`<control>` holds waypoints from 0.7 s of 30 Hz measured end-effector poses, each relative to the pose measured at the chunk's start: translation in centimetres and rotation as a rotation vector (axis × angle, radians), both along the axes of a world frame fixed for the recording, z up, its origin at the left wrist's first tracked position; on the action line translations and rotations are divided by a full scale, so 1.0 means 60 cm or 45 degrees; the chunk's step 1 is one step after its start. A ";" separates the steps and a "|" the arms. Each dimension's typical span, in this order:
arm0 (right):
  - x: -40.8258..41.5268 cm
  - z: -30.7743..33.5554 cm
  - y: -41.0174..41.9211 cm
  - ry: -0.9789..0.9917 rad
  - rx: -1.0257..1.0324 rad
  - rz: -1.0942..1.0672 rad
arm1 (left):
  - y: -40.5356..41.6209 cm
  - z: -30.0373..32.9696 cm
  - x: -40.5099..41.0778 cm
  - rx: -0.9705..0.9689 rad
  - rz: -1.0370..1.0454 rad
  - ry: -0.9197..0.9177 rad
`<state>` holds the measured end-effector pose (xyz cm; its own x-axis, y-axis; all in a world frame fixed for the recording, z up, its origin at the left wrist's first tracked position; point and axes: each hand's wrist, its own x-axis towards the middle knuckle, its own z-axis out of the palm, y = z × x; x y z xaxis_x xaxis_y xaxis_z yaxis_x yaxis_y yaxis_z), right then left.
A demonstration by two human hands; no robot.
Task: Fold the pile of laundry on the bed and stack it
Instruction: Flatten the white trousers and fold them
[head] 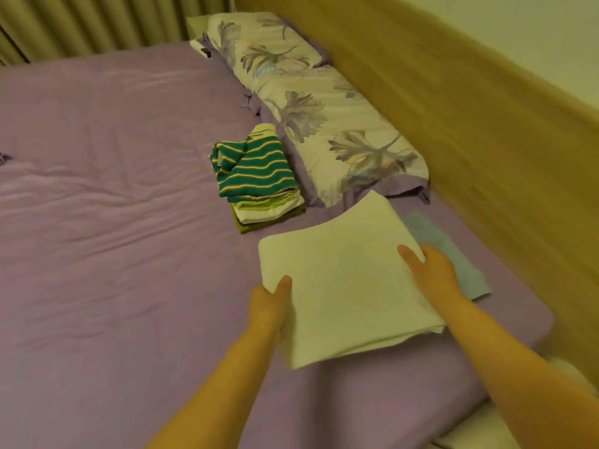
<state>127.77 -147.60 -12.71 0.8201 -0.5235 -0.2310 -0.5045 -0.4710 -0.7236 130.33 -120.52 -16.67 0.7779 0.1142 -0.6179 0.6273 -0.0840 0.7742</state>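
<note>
There is a single view, from a camera worn on the person's head, looking forward and steeply down across the bed. It sits close above the near right corner of the mattress, near enough that both forearms run in from the bottom edge. The wide lens bends the headboard along the right side and the curtain at the far edge. No second view shares the scene.
</note>
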 end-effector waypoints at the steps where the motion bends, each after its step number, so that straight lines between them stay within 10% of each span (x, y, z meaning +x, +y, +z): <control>1: 0.005 0.003 -0.030 0.017 -0.012 0.002 | -0.031 0.002 0.005 -0.007 -0.032 0.001; 21: 0.066 -0.197 -0.357 0.607 -0.231 0.252 | -0.341 -0.149 -0.004 0.481 -0.537 0.216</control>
